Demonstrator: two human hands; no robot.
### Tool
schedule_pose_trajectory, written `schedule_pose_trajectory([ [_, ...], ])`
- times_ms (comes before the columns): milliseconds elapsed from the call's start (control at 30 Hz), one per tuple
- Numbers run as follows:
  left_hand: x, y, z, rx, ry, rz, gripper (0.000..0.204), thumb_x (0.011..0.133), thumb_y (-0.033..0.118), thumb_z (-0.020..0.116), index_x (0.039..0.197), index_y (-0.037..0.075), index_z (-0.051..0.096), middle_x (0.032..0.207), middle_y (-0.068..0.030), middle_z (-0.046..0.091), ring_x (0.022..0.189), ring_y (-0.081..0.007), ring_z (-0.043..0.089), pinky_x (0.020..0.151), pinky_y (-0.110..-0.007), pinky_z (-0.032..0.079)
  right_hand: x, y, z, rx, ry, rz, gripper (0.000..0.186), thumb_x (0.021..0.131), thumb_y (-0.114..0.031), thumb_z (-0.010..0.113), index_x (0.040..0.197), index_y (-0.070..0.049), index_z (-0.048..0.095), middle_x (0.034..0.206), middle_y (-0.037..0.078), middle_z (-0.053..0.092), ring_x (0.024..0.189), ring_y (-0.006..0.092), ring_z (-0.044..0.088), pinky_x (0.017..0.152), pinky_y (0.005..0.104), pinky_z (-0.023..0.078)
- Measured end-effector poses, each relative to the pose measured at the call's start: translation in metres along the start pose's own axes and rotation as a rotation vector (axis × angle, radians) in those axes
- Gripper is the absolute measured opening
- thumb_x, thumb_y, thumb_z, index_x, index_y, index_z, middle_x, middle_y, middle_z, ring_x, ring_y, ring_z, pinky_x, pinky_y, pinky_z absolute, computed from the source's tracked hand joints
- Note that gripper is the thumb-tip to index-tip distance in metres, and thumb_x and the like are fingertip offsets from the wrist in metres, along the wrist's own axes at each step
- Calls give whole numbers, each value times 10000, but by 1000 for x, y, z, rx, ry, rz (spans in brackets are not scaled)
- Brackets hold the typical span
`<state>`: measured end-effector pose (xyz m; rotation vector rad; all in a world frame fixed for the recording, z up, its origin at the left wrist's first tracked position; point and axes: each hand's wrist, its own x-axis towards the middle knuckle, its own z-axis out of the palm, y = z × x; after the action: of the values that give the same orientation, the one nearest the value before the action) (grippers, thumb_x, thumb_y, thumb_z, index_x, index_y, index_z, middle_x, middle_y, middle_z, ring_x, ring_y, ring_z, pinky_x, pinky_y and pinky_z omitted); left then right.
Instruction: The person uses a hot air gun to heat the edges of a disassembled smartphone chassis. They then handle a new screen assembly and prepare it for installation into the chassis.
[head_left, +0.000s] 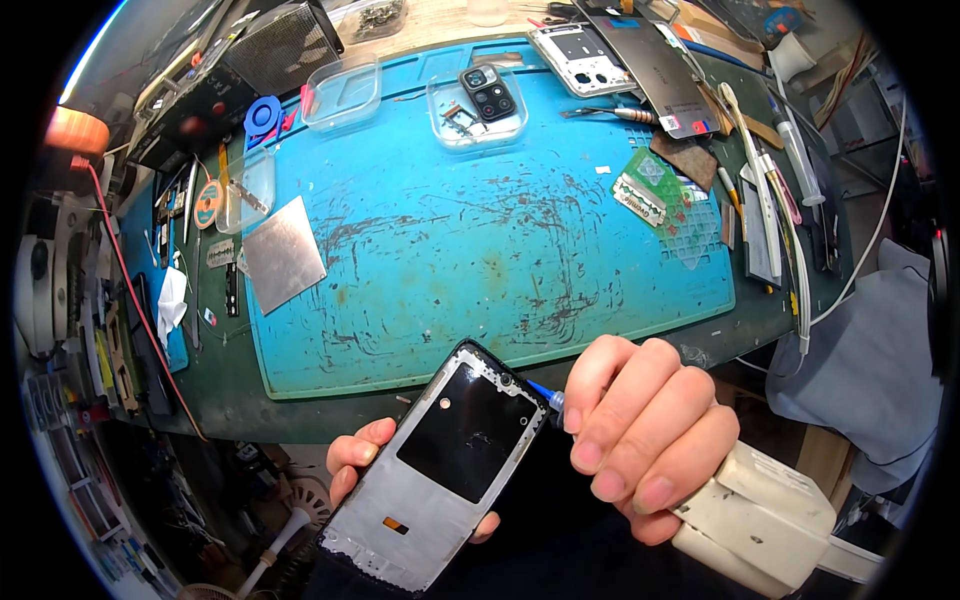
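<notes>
Right up close, the left hand (356, 460) is clamped on a phone frame (425, 490), fingers along one long edge and a fingertip showing at the other. The frame tilts in that grip, off the near edge of the worktop (275, 425), its grey metal face up, a black panel (470, 430) filling much of the upper half and a small orange patch (396, 525) lower down.

Over on the right, the right hand (650, 435) is curled tight around a blue-tipped tool (556, 400), most of it hidden by the fingers. The tip is right at the frame's upper corner; whether it touches, I can't tell. The hands are apart, and a beige blocky piece (755, 520) sits by the right wrist.

Further out, here's the scuffed blue mat (430, 270)! A silver square plate (285, 255) lies across its left edge, and a green stencil (685, 215) is on the right side. Past those, a clear tray (435, 110) holds a black camera piece (487, 95), with an open clear box (342, 97) to its left. At the far right, a white-edged phone part (578, 62) lies beside a dark brown panel (655, 70).
</notes>
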<state>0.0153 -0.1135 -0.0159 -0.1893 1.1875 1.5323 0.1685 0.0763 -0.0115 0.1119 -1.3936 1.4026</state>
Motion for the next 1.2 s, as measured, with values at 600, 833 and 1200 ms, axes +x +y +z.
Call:
schedule_pose_trajectory([
  [600,8,7,2,82,-327,-123,874,532,590,796,1301,276,522,1256,22,562,1121,-197,420,909,-398,377,0,2,1,-14,12,-16,215,948,-322,692,984,-149,570,921,-5,608,880,153,600,748,300,491],
  [833,9,9,-2,116,-375,-165,861,550,576,781,1310,268,518,1268,9,556,1127,-210,425,911,-411,381,1,2,4,11,48,-11,198,924,-268,719,961,-114,600,906,25,626,849,174,607,740,323,504],
  [1200,8,10,-2,143,-401,-184,839,579,555,758,1323,256,512,1287,-12,546,1137,-231,433,914,-432,387,1,-1,4,-38,21,14,222,942,-321,700,937,-144,565,879,-6,602,834,141,586,694,279,479],
])
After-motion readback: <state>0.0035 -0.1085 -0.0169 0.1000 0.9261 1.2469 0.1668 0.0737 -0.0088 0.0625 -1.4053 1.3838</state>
